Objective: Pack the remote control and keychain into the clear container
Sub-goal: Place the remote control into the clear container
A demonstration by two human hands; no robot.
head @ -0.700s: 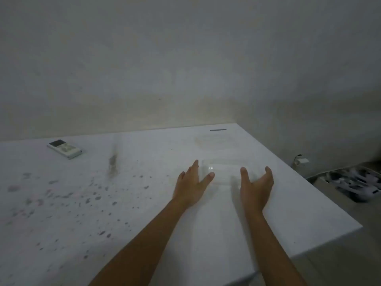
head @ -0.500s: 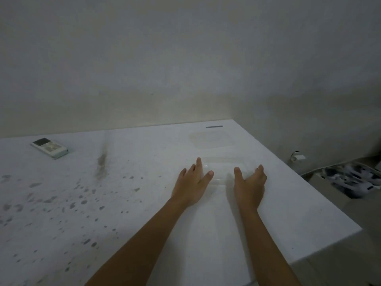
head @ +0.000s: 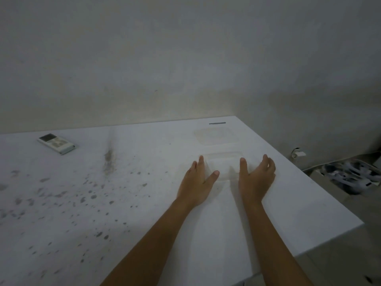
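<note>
A clear container (head: 223,163) stands open on the white table (head: 144,213), right of the middle. My left hand (head: 198,182) presses against its left side, thumb along the front. My right hand (head: 255,178) cups its right side, with the thumb on the front rim. The container looks empty. Its clear lid (head: 216,137) lies flat just behind it. A white remote control (head: 56,143) with a dark screen lies far left near the back edge. I cannot make out a keychain; a thin dark strip (head: 217,123) lies at the back edge.
Dark specks and a smudge (head: 108,159) stain the table's left half. A wall runs close behind the table. The table's right edge drops to the floor, where a box of white and dark items (head: 350,176) sits.
Both hands have stayed at the container and closed in slightly on its sides. My view has swung a little, so the remote sits nearer the left edge than 0.7 s ago.
</note>
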